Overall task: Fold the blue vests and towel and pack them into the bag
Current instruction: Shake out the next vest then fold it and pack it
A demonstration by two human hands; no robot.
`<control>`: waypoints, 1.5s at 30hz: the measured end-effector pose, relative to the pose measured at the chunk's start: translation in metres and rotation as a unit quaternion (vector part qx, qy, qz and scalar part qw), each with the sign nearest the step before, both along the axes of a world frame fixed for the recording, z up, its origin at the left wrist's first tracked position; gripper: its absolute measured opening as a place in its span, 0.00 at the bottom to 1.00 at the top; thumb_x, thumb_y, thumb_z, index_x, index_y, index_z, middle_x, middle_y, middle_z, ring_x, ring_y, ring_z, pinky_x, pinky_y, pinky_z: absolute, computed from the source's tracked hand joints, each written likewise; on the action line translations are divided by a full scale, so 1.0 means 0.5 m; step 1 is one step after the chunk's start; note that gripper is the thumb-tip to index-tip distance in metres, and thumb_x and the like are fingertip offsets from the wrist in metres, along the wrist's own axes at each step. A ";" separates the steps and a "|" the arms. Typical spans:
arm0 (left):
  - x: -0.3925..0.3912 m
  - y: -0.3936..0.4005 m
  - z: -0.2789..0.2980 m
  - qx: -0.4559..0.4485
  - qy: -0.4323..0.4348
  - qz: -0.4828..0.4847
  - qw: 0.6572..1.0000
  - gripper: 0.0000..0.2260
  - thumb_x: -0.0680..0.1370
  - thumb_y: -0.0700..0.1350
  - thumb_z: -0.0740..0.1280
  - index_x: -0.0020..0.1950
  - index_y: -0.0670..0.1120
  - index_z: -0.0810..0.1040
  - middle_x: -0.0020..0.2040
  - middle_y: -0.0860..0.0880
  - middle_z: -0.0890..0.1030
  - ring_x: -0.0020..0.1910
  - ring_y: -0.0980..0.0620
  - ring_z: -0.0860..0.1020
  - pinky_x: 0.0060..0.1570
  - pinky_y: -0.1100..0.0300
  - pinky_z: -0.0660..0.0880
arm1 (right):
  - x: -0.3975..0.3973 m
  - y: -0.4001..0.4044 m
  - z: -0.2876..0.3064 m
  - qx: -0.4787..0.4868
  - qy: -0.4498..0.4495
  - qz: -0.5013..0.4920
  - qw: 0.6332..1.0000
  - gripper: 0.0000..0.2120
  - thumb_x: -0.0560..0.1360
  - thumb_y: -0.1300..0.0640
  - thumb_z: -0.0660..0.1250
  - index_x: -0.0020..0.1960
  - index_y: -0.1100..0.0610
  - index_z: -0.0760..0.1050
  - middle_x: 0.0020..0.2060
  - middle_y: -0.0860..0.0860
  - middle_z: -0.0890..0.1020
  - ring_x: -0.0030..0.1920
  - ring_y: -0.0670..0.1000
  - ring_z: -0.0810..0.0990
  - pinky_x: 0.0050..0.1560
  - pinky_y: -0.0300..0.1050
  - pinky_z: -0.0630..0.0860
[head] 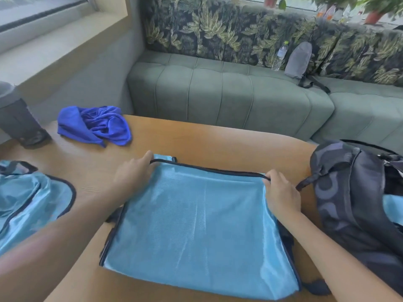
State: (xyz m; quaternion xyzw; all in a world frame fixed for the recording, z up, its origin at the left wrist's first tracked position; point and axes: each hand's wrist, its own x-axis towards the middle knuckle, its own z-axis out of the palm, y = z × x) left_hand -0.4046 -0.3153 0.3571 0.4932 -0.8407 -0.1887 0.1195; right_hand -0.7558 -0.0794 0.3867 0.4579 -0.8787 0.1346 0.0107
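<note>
A light blue mesh vest (196,225) with dark trim lay spread flat on the wooden table, its far dark-edged hem pinched at both corners. A second light blue vest (30,199) sat loosely rumpled at the table's left edge, and a deep blue towel (93,125) lay crumpled in a heap at the far left corner. The dark patterned bag (353,203) stood at the right edge, its top open with a bit of light blue fabric showing inside.
</note>
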 end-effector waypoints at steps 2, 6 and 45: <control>-0.007 0.006 -0.010 -0.081 -0.040 -0.004 0.996 0.15 0.82 0.61 0.57 0.47 0.51 0.63 0.41 0.48 0.75 0.35 0.38 0.77 0.35 0.44 0.77 | -0.009 -0.005 -0.037 -0.016 0.057 0.020 0.998 0.07 0.81 0.54 0.65 0.50 0.58 0.72 0.49 0.55 0.75 0.50 0.60 0.73 0.39 0.52 0.73; -0.015 0.012 -0.002 -0.209 -0.065 -0.024 0.976 0.12 0.80 0.50 0.69 0.58 0.45 0.72 0.56 0.44 0.74 0.49 0.39 0.75 0.45 0.43 0.76 | -0.027 -0.010 -0.066 -0.043 0.124 0.047 0.990 0.06 0.78 0.59 0.70 0.50 0.61 0.75 0.54 0.58 0.77 0.53 0.62 0.73 0.46 0.57 0.76; 0.240 0.282 0.144 -0.043 0.187 -0.047 0.980 0.23 0.74 0.29 0.72 0.48 0.60 0.78 0.52 0.56 0.83 0.55 0.49 0.82 0.60 0.61 0.75 | 0.130 0.243 0.100 -0.088 -0.044 0.173 0.980 0.09 0.75 0.65 0.73 0.52 0.55 0.84 0.51 0.47 0.81 0.54 0.48 0.79 0.58 0.41 0.75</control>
